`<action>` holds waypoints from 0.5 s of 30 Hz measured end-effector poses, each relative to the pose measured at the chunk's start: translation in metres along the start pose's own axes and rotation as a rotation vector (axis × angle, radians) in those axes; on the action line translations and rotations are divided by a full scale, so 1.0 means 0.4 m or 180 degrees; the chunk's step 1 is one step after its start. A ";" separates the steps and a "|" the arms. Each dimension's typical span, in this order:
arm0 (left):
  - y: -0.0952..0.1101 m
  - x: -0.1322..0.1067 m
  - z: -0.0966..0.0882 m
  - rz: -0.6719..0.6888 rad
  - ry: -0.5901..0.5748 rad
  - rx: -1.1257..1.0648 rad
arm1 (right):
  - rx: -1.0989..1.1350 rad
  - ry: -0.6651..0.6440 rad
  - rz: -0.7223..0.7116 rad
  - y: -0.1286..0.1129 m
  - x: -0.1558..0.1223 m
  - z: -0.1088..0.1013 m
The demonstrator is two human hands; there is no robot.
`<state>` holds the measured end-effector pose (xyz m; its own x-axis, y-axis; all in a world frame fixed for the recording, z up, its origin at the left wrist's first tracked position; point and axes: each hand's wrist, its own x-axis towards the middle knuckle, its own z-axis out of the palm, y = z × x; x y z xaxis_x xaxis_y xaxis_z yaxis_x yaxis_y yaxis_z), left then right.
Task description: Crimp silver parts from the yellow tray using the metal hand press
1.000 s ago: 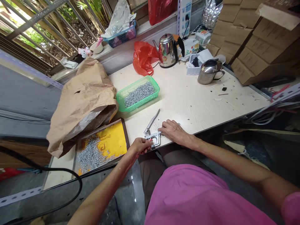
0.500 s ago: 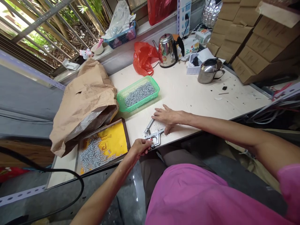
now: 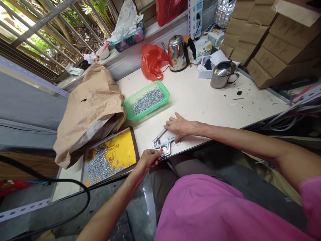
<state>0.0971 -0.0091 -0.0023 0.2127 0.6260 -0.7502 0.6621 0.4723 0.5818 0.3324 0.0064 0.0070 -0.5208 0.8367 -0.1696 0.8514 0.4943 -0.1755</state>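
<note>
A grey metal hand tool [image 3: 165, 144] with two arms and a small coil spring lies at the table's front edge. My right hand [image 3: 181, 126] is at the far ends of its arms, fingers stretched out by the upper arm and thumb by the lower one. At the tool's near left end, my left hand [image 3: 150, 157] is closed in a pinch. A small red spot shows at its fingertips, but what they hold is too small to make out. To the left, a shallow tray [image 3: 134, 142] with a yellow lining holds many small silvery metal pins [image 3: 100, 165].
Behind the tool stands a green basket [image 3: 147, 115] of similar metal pieces. A crumpled brown paper bag [image 3: 87, 107] leans at the left. Farther back are a red plastic bag [image 3: 151, 62], a kettle [image 3: 177, 55] and a steel pot [image 3: 222, 77]. Cardboard boxes [image 3: 283, 47] are stacked at right.
The tool's upper arm has tilted down a little toward the lower arm, with my right hand beside it. My left hand keeps its pinch in nearly the same place.
</note>
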 end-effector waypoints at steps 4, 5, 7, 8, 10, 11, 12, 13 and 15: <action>-0.002 -0.020 0.004 -0.0004 0.0130 0.0277 | 0.0010 0.0007 0.0047 -0.006 -0.013 0.009; 0.000 -0.027 0.005 0.0101 0.0289 0.0486 | 0.0019 0.0030 0.0042 -0.006 -0.015 0.013; 0.011 -0.039 0.010 0.0566 0.0898 0.1097 | 0.0037 0.0099 0.0026 -0.004 -0.014 0.021; 0.019 -0.040 0.014 0.0922 0.1242 0.1454 | 0.0040 0.0136 0.0027 -0.003 -0.012 0.024; 0.041 -0.030 0.021 0.1748 0.1667 0.2122 | 0.0026 0.0167 0.0053 -0.003 -0.009 0.025; 0.053 -0.018 0.025 0.2143 0.1708 0.2394 | 0.0011 0.0166 0.0066 -0.004 -0.008 0.022; 0.064 0.000 0.027 0.2491 0.1673 0.2622 | -0.0008 0.0151 0.0081 -0.005 -0.009 0.018; 0.074 0.021 0.029 0.2770 0.1599 0.2803 | -0.0029 0.0142 0.0082 -0.006 -0.012 0.012; 0.091 0.073 0.030 0.3073 0.1465 0.3035 | -0.0043 0.0158 0.0031 -0.005 -0.020 0.000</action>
<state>0.1360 0.0189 -0.0068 0.7238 0.6848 0.0842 0.6549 -0.7203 0.2286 0.3349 -0.0011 0.0086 -0.5091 0.8519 -0.1227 0.8573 0.4891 -0.1610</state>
